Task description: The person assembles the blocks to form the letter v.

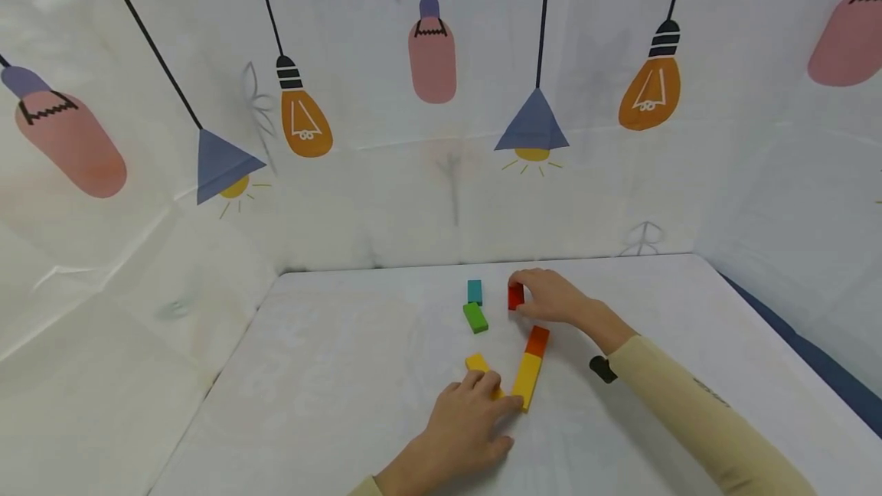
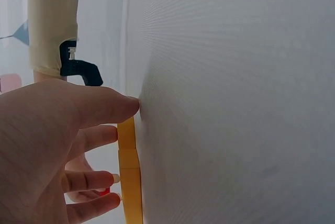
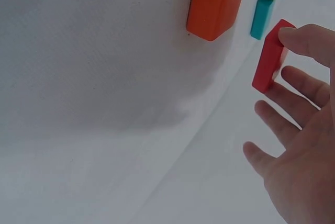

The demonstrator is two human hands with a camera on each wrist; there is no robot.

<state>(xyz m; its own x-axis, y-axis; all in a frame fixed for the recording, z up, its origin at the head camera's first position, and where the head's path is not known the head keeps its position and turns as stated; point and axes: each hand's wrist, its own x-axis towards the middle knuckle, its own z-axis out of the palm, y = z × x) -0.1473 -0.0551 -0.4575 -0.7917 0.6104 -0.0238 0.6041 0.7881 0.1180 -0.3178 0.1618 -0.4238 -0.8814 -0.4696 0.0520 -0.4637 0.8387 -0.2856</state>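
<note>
My right hand [image 1: 551, 295] pinches a red block [image 1: 515, 297] between thumb and fingers at the far part of the table. In the right wrist view the thumb lies on one end of this red block [image 3: 269, 59]. My left hand [image 1: 465, 423] reaches over a yellow block [image 1: 476, 362], fingers extended and covering part of it. Its index fingertip is right at the near end of a second yellow block [image 1: 527, 380]. An orange block [image 1: 537, 341] continues that block in a line away from me. In the left wrist view, fingertips rest along the yellow blocks [image 2: 131, 182].
A green block [image 1: 475, 318] and a teal block [image 1: 475, 292] lie end to end, left of the red block. The white table [image 1: 331, 373] ends at a back wall sheet [image 1: 386, 205] printed with lamps. A black wrist mount [image 1: 602, 369] sticks out from the right sleeve.
</note>
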